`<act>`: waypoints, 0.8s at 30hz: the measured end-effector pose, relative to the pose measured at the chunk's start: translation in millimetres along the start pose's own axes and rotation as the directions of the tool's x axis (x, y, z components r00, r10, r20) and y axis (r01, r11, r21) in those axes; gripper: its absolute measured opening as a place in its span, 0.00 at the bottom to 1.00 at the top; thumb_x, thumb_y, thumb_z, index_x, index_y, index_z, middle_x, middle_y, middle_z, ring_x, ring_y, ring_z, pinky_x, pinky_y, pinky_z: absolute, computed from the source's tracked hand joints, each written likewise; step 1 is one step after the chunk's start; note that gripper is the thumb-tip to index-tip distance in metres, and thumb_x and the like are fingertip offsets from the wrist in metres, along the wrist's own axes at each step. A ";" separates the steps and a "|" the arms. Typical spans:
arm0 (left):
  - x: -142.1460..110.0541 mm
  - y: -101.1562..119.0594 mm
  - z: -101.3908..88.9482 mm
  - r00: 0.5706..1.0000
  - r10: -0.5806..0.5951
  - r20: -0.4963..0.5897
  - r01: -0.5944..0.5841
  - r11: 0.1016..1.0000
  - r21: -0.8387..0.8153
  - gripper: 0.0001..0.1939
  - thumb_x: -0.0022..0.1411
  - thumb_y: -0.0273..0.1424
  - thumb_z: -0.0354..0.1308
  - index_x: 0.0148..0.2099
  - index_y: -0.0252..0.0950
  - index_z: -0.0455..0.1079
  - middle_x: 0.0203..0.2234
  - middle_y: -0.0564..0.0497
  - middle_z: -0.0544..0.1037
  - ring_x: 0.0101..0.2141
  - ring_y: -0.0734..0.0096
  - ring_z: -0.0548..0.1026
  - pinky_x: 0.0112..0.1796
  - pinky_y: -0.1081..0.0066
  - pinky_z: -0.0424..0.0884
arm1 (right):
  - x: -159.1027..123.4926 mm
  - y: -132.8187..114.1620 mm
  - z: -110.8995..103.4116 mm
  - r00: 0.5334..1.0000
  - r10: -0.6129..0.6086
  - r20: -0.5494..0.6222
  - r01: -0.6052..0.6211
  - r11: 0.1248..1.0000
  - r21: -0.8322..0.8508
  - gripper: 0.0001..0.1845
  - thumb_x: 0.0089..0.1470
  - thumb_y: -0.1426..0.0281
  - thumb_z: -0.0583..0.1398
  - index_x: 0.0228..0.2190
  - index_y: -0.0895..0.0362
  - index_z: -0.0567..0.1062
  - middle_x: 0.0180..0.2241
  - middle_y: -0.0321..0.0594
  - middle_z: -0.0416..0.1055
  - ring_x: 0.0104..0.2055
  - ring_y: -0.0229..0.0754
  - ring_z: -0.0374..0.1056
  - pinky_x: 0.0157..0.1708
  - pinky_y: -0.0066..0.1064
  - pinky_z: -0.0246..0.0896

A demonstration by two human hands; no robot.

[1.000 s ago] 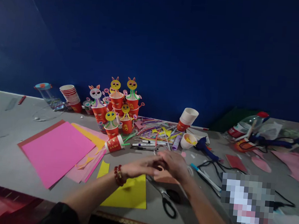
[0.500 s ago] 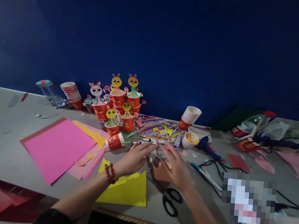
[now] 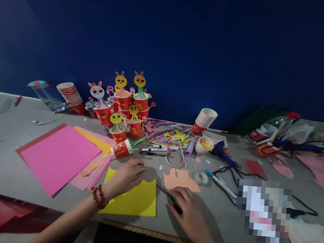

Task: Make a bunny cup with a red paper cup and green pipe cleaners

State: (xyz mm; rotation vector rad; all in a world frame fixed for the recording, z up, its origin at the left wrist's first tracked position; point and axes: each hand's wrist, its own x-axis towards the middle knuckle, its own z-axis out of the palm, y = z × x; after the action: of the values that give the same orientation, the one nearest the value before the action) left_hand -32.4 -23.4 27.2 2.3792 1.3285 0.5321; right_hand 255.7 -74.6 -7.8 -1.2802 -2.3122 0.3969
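Note:
A pair of scissors (image 3: 176,204) lies with its black handles under my right hand (image 3: 189,212). The fingers and thumb close around the handles, and the blades point away to the left. My left hand (image 3: 127,175) is above the upper part of a yellow paper sheet (image 3: 141,199), its fingers half bent and no held thing showing; the fingertips are partly hidden. Just beyond it a red paper cup (image 3: 121,149) lies on its side with green straws. A peach paper scrap (image 3: 181,180) with a cut, wavy edge lies beyond the scissors.
Decorated cups with rabbit faces (image 3: 118,119) stand behind. Pink paper (image 3: 59,158) lies left. A straw pile (image 3: 163,135), tape rolls (image 3: 201,178), a white cup (image 3: 203,145), a cup stack (image 3: 204,121), blue glue gun (image 3: 224,155) and black cables (image 3: 232,177) spread across the right.
My hands, earlier together over the peach paper, have parted. The left moved left over the yellow sheet; the right came down and back onto the scissors. Both tape rolls now show.

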 end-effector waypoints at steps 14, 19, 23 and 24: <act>-12.4 21.6 42.9 0.966 0.156 0.204 -0.183 0.975 0.123 0.39 0.54 0.44 0.68 0.64 0.44 0.60 0.66 0.39 0.57 0.65 0.43 0.54 0.62 0.40 0.50 | -10.6 11.7 1.6 0.993 0.058 -0.106 -0.068 0.993 -0.095 0.09 0.60 0.76 0.54 0.38 0.54 0.74 0.37 0.44 0.74 0.40 0.50 0.72 0.40 0.43 0.70; 8.5 28.7 52.1 0.953 0.210 0.220 -0.240 0.963 0.121 0.36 0.57 0.44 0.65 0.65 0.45 0.60 0.67 0.40 0.57 0.65 0.43 0.54 0.62 0.39 0.50 | -11.0 21.3 -1.2 0.984 0.091 -0.152 -0.111 0.985 -0.128 0.08 0.60 0.74 0.54 0.37 0.54 0.73 0.35 0.43 0.74 0.39 0.51 0.72 0.39 0.44 0.70; 19.1 35.1 58.3 0.959 0.196 0.204 -0.229 0.961 0.153 0.32 0.59 0.40 0.65 0.64 0.46 0.61 0.67 0.41 0.57 0.65 0.44 0.54 0.61 0.39 0.51 | -12.7 16.5 0.7 0.981 0.099 -0.164 -0.121 0.984 -0.131 0.09 0.60 0.74 0.54 0.38 0.53 0.73 0.36 0.44 0.74 0.39 0.50 0.72 0.39 0.42 0.70; 19.0 36.6 58.2 0.961 0.190 0.200 -0.225 0.960 0.167 0.31 0.60 0.39 0.64 0.63 0.46 0.61 0.67 0.41 0.58 0.65 0.45 0.54 0.62 0.39 0.50 | -13.4 15.4 0.5 0.981 0.099 -0.165 -0.121 0.984 -0.129 0.09 0.61 0.74 0.54 0.37 0.53 0.74 0.36 0.44 0.74 0.39 0.50 0.72 0.39 0.42 0.70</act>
State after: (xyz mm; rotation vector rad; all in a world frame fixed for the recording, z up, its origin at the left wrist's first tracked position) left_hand 31.9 -32.4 -2.6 2.6686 1.0986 0.2436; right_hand 272.6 -77.9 -18.8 -1.4567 -2.1740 0.1656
